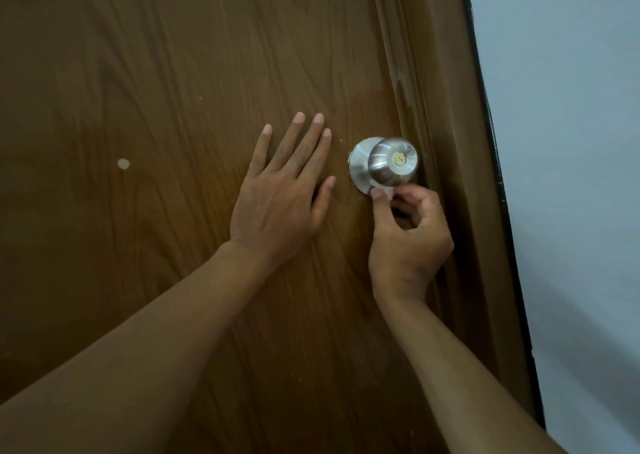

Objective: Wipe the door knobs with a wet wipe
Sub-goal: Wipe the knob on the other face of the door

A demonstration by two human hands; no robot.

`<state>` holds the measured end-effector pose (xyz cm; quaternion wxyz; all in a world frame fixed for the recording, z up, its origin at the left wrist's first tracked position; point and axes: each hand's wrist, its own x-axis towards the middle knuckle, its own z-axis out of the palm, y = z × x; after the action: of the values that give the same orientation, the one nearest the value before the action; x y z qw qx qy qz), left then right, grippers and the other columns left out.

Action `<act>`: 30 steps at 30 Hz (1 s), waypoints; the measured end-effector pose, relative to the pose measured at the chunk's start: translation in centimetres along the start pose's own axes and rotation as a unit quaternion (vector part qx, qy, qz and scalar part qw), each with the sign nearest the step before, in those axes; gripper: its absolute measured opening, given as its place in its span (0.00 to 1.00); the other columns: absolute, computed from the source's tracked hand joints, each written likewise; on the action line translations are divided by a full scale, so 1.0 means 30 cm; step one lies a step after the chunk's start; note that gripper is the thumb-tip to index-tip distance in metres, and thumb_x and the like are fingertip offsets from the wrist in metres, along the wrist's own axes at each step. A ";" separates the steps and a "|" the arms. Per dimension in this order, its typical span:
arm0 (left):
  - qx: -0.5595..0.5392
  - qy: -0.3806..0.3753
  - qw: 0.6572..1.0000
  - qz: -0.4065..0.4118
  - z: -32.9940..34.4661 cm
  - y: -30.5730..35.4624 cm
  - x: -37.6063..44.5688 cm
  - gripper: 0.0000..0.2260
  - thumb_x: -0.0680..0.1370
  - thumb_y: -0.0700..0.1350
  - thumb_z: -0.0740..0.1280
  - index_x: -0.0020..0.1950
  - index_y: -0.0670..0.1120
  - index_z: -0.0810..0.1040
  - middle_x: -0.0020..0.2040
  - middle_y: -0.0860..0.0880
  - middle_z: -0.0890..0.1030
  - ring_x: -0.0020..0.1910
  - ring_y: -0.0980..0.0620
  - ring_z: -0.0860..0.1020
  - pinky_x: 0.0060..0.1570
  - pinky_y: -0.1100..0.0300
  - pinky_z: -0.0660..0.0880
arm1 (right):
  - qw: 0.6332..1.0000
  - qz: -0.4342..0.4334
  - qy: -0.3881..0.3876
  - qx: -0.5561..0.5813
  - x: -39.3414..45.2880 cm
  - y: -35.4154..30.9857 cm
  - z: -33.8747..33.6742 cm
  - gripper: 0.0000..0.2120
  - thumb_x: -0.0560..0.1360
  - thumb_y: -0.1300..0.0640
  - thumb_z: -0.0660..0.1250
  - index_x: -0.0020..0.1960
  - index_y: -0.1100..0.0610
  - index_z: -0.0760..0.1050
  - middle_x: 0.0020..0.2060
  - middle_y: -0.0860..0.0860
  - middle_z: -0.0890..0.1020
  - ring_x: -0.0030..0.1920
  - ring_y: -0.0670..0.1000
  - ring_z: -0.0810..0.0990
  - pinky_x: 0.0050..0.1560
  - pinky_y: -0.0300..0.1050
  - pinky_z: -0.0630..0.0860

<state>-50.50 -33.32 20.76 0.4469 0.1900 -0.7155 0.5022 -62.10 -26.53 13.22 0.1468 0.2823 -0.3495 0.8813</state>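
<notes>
A round brushed-steel door knob [393,160] with a brass keyhole sits on its round plate near the right edge of a brown wooden door [156,89]. My right hand [408,235] is just below the knob, thumb and fingers pinched on a small white wet wipe [381,190] that touches the knob's underside. My left hand [284,190] lies flat on the door to the left of the knob, fingers spread, holding nothing.
The brown door frame [446,141] runs down just right of the knob. Beyond it is a pale grey-blue wall [571,141]. A small white chip [123,164] marks the door at the left.
</notes>
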 end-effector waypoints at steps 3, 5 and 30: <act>-0.006 0.003 1.000 -0.005 -0.003 0.004 0.004 0.26 0.85 0.53 0.56 0.80 0.41 0.63 0.81 0.43 0.61 0.81 0.46 0.57 0.79 0.42 0.53 | 1.000 -0.007 -0.020 -0.010 0.012 -0.004 -0.010 0.06 0.77 0.58 0.72 0.53 0.54 0.82 0.56 0.45 0.82 0.54 0.38 0.80 0.48 0.27 0.77; -0.008 0.007 1.000 -0.002 -0.007 0.006 0.017 0.26 0.84 0.52 0.57 0.79 0.40 0.65 0.80 0.43 0.62 0.81 0.46 0.58 0.79 0.42 0.55 | 0.999 -0.008 -0.028 -0.016 0.021 0.003 -0.014 0.07 0.78 0.60 0.70 0.55 0.56 0.83 0.60 0.46 0.79 0.57 0.41 0.79 0.52 0.28 0.77; -0.025 0.025 0.999 -0.003 0.017 0.038 0.065 0.27 0.83 0.52 0.57 0.79 0.39 0.64 0.80 0.42 0.62 0.81 0.46 0.58 0.79 0.44 0.55 | 0.996 -0.062 -0.013 -0.056 0.058 0.025 -0.008 0.12 0.80 0.60 0.66 0.62 0.56 0.81 0.56 0.50 0.86 0.52 0.53 0.86 0.48 0.56 0.84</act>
<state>-52.58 -32.96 21.71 0.4703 0.1682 -0.7161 0.4875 -63.92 -26.80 13.73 0.2122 0.3062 -0.3816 0.8459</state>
